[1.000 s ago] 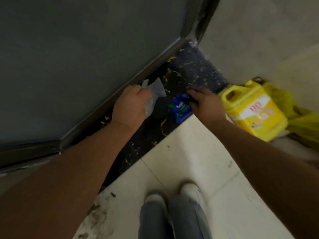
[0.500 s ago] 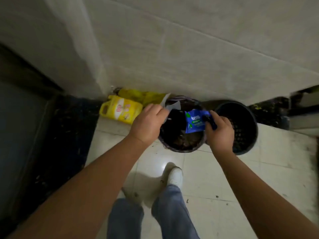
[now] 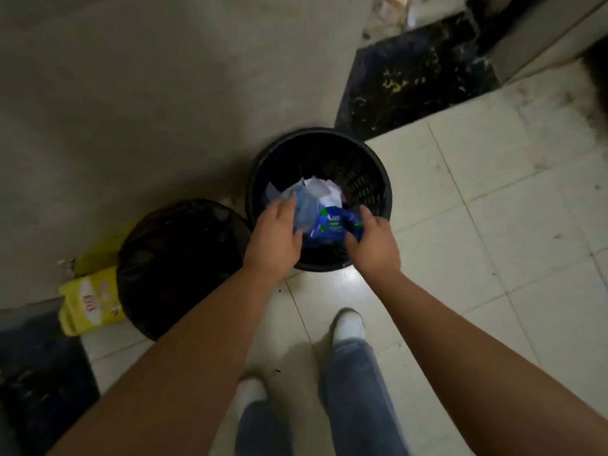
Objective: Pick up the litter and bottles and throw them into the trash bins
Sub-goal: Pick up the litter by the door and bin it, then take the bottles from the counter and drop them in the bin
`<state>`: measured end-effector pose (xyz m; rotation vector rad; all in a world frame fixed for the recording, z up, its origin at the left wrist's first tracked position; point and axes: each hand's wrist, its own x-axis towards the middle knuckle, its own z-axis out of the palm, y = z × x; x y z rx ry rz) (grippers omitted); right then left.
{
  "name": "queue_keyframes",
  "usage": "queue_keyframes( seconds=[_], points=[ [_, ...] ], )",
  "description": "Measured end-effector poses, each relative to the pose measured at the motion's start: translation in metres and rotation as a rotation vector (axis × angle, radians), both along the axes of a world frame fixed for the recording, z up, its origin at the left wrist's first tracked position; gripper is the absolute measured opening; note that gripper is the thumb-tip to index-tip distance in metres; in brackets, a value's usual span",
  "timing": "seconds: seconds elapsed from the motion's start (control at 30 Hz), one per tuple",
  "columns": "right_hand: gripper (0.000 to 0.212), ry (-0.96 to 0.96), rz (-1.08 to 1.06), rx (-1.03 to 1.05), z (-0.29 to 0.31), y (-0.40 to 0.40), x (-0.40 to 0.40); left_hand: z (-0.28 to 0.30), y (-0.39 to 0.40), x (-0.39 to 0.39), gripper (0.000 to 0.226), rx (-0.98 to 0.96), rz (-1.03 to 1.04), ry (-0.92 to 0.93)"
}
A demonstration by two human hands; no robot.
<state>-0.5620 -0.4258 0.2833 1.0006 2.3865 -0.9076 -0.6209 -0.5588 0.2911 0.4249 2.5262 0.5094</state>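
Both bare forearms are reaching forward and down, converging toward the middle of the view. The left hand (image 3: 274, 236) is showing its back to the camera, fingers curled and pinching a pale plastic wrapper (image 3: 304, 209). The right hand (image 3: 373, 243) is closing around a blue packet (image 3: 332, 223), thumb pointing forward. The hands are sitting near each other, not touching.

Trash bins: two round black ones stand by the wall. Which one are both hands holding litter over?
The black slatted plastic bin on the right; the bag-lined bin beside the yellow jug has no hands above it.
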Motion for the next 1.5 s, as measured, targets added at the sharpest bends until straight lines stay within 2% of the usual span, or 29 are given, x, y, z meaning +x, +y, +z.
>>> queue_keyframes(
  seconds=[0.07,0.17,0.27,0.37,0.5,0.6,0.67,0.77,0.9,1.07,1.27,1.5],
  points=[
    [0.052,-0.037,0.05,-0.036,-0.01,0.009,0.005,-0.014,0.014,-0.003,0.063,-0.129,-0.042,-0.072],
    [0.048,-0.061,0.092,-0.047,-0.006,0.022,0.013,-0.011,0.028,-0.005,0.053,-0.267,-0.157,-0.062],
    [0.037,-0.049,0.061,0.018,0.021,0.046,0.016,0.02,0.053,-0.014,0.045,-0.274,-0.32,-0.017],
    [0.04,0.027,0.053,0.127,0.062,0.081,0.017,0.061,0.095,-0.032,0.046,-0.181,-0.533,0.168],
    [0.05,0.139,-0.058,0.302,0.146,0.144,0.025,0.151,0.183,-0.04,0.045,-0.227,-0.789,0.279],
    [0.053,0.208,-0.175,0.431,0.229,0.192,0.051,0.235,0.25,-0.019,0.051,-0.145,-0.921,0.448],
    [0.054,0.232,-0.264,0.505,0.284,0.22,0.08,0.292,0.289,0.005,0.051,-0.086,-1.015,0.49],
    [0.054,0.253,-0.412,0.593,0.359,0.253,0.137,0.371,0.342,0.054,0.047,-0.03,-1.161,0.572],
    [0.055,0.24,-0.604,0.75,0.453,0.286,0.239,0.461,0.399,0.143,0.057,0.116,-1.329,0.661],
    [0.052,0.197,-0.862,0.939,0.553,0.299,0.389,0.546,0.448,0.276,0.058,0.32,-1.523,0.72],
    [0.05,0.039,-1.156,1.019,0.611,0.28,0.559,0.6,0.487,0.434,0.054,0.522,-1.711,0.73],
    [0.048,-0.021,-1.348,1.131,0.65,0.3,0.719,0.646,0.554,0.598,0.051,0.668,-1.803,0.771]
  ],
)
